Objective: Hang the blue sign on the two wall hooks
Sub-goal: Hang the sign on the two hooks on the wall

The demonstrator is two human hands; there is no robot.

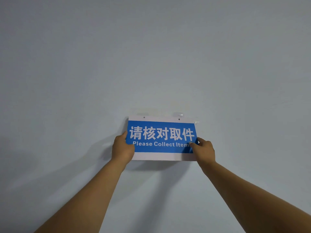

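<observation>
The blue sign (161, 137) with white Chinese letters and "Please Collect Item" is held flat against the wall. Its white top strip has two small holes. Two clear wall hooks (178, 113) peek out just above the top edge, the left one faint; a third clear piece shows at the sign's upper right corner. My left hand (122, 147) grips the sign's lower left edge. My right hand (204, 149) grips its lower right edge, thumb on the blue face. Whether the holes sit on the hooks I cannot tell.
A plain pale grey-blue wall (151, 56) fills the whole view. My two bare forearms reach up from the bottom corners, and their shadows fall on the wall below the sign.
</observation>
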